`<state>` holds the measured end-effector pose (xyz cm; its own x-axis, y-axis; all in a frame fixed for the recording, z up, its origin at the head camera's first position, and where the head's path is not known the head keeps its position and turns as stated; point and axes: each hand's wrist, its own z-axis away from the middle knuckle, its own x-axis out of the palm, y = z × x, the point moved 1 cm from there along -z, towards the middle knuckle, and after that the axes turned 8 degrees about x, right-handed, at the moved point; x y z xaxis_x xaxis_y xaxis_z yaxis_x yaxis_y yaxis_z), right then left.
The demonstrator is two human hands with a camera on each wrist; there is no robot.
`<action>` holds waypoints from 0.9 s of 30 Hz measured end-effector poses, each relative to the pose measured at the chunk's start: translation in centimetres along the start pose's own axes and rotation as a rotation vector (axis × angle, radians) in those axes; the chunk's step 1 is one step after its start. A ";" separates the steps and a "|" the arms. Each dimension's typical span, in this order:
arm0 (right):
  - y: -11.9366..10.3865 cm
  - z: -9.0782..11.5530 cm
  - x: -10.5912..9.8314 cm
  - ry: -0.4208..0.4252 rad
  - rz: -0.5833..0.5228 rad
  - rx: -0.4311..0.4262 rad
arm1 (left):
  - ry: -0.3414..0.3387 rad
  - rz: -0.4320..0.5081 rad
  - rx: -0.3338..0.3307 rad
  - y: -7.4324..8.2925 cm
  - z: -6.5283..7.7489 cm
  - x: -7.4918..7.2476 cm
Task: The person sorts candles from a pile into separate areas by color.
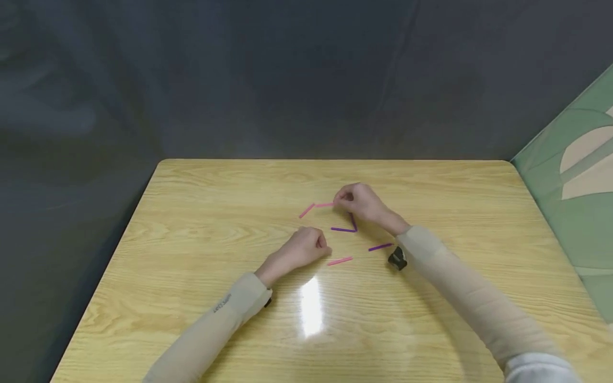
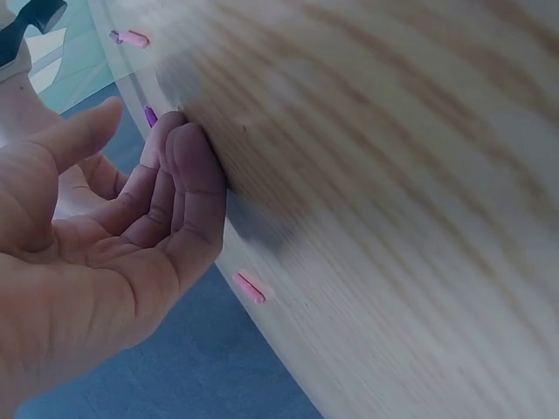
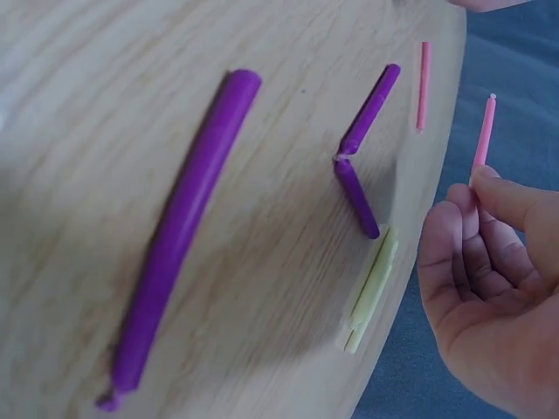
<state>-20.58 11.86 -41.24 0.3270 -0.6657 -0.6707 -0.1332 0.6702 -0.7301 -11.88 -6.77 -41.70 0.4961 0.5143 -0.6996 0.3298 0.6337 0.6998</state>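
Observation:
My right hand pinches one end of a thin pink candle between thumb and index finger, over the far part of the table. Beside its far end lies another pink candle, slanted. Two purple candles meet end to end in a V just in front of the right hand. Under that hand's wrist is a third purple candle. Pale yellow-green candle wax shows in the right wrist view. My left hand hangs low over the table, fingers loosely curled, holding nothing. A pink candle lies near its fingertips.
The pale wooden table ends at a dark curtain behind and at the left. A green patterned cloth hangs along the right side. A light glares off the tabletop in front of the left hand.

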 end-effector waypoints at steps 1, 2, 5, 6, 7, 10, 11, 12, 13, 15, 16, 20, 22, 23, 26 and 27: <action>0.1 -0.1 0.0 -0.003 0.007 -0.007 | -0.001 0.000 0.005 0.1 0.0 0.0; 0.1 -0.1 0.0 -0.004 0.014 -0.016 | -0.001 0.001 0.009 0.1 0.0 0.1; -0.1 -0.2 0.1 -0.011 0.025 -0.030 | 0.006 -0.008 0.021 0.1 0.1 0.2; -0.2 -0.3 0.2 -0.016 0.026 -0.031 | 0.007 -0.011 0.023 0.1 0.2 0.2; -0.2 -0.3 0.2 -0.021 0.026 -0.033 | 0.007 -0.013 0.025 0.1 0.2 0.2; -0.5 -0.4 0.4 -0.035 0.026 -0.033 | 0.009 -0.013 0.028 0.2 0.3 0.2; -0.5 -0.5 0.4 -0.040 0.028 -0.040 | 0.008 -0.009 0.026 0.2 0.4 0.3; -0.6 -0.6 0.5 -0.047 0.024 -0.039 | 0.006 -0.005 0.024 0.2 0.4 0.3; -0.6 -0.6 0.5 -0.055 0.020 -0.041 | 0.006 0.001 0.023 0.3 0.4 0.3; -0.6 -0.8 0.6 -0.073 0.014 -0.040 | 0.003 0.013 0.026 0.3 0.5 0.3; -0.5 -0.9 0.7 -0.083 0.013 -0.037 | 0.001 0.018 0.028 0.3 0.5 0.3; -0.4 -1.2 0.9 -0.115 0.017 -0.034 | 0.002 0.025 0.039 0.3 0.5 0.4; -0.5 -1.3 1.1 -0.127 0.018 -0.038 | 0.004 0.024 0.041 0.3 0.6 0.5; -0.5 -1.3 1.2 -0.132 0.018 -0.039 | 0.006 0.025 0.042 0.3 0.6 0.5; -0.6 -1.5 1.4 -0.144 0.021 -0.043 | 0.006 0.025 0.053 0.4 0.7 0.5; -0.6 -1.6 1.5 -0.144 0.026 -0.045 | 0.004 0.026 0.057 0.4 0.7 0.5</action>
<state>-21.49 9.96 -41.96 0.4533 -0.5919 -0.6665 -0.1839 0.6695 -0.7197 -10.91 -6.68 -41.70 0.5018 0.5326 -0.6816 0.3620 0.5863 0.7247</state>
